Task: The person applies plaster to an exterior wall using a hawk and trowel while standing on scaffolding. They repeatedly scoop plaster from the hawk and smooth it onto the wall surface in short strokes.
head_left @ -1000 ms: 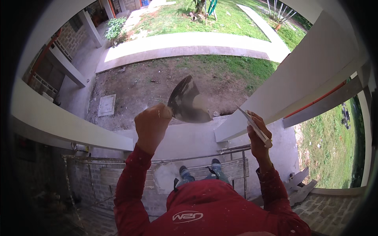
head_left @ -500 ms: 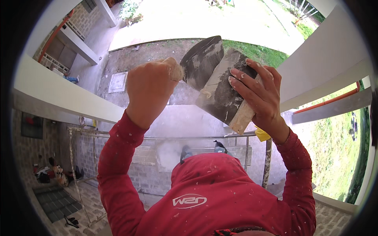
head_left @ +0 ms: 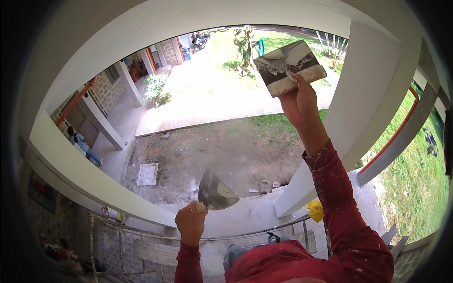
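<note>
My left hand [head_left: 191, 222] is closed round the handle of a putty knife [head_left: 216, 192], low in front of my body. Its broad, flared metal blade points up and to the right, with grey smears on it. Raised far out on the right, my right hand [head_left: 302, 101] grips a wide filling knife [head_left: 289, 66] by its pale, crusted back edge, thumb laid over the face. White paste lies in streaks across that dark blade. The two tools are well apart. Both my sleeves are red and spotted with paint.
A metal scaffold rail [head_left: 255, 234] runs in front of me, with a yellow cloth or bag [head_left: 315, 211] on it. A white column [head_left: 361, 89] stands at the right and a pale beam [head_left: 104, 174] slants at the left. Below are dirt, grass and a person [head_left: 82, 145].
My hands have separated: the right one rose and moved away with the filling knife, while the left dropped with the putty knife. The view has tilted up toward the yard.
</note>
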Demonstrator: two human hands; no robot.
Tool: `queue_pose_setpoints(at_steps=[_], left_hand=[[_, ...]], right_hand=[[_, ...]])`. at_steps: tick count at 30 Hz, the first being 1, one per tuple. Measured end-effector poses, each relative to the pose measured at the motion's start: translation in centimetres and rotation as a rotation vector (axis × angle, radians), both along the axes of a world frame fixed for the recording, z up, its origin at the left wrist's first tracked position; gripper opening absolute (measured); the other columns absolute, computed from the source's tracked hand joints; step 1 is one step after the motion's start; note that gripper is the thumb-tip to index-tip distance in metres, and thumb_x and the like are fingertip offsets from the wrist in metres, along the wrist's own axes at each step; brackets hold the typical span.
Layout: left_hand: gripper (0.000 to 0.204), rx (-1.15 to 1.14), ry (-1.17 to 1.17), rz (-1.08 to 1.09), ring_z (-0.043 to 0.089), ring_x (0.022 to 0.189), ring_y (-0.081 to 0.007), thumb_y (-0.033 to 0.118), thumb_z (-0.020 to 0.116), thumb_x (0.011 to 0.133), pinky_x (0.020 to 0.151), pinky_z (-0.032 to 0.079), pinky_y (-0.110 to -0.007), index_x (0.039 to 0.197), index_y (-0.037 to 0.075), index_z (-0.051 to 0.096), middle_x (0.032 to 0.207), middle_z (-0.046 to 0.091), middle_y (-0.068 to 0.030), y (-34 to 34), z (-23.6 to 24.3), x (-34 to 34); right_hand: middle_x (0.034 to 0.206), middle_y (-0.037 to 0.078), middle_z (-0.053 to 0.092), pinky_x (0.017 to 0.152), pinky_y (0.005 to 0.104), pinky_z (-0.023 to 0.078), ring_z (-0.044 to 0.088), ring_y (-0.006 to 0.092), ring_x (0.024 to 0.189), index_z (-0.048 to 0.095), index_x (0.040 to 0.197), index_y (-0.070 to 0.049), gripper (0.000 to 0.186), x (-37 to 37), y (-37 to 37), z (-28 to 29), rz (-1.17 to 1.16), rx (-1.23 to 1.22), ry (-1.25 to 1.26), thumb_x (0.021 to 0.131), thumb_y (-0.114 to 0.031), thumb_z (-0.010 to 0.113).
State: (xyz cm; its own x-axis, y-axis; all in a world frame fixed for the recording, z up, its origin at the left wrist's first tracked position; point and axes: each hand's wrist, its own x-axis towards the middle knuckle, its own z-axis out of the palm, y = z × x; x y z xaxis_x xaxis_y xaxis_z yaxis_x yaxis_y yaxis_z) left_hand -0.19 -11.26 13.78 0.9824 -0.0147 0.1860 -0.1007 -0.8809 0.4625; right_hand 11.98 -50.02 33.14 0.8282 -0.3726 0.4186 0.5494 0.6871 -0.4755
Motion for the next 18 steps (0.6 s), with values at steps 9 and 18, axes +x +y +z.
queue_pose_setpoints(at_steps=[9,18], left_hand=[[0.026,-0.254,0.353,0.068,0.074,0.085,-0.0407,0.038,0.08,0.082,0.076,0.057,-0.051,0.094,0.015,0.08,0.084,0.076,-0.0146,-1.2,-9.9,-10.9],[0.042,0.059,0.141,0.046,0.071,0.085,-0.0374,0.054,0.073,0.092,0.072,0.055,-0.053,0.101,0.014,0.076,0.085,0.073,-0.0162,1.5,-22.0,-18.2]], right_hand=[[0.163,0.02,0.042,0.129,0.0586,0.034,0.042,0.0368,0.151,0.033,0.159,-0.004,0.052,11.3,-1.4,10.5,0.136,0.088,-0.283,0.112,-0.014,0.05],[0.16,0.016,0.045,0.123,0.0628,0.038,0.046,0.0356,0.147,0.038,0.158,-0.011,0.049,15.4,-1.8,14.3,0.186,0.084,-0.352,0.11,-0.012,0.049]])
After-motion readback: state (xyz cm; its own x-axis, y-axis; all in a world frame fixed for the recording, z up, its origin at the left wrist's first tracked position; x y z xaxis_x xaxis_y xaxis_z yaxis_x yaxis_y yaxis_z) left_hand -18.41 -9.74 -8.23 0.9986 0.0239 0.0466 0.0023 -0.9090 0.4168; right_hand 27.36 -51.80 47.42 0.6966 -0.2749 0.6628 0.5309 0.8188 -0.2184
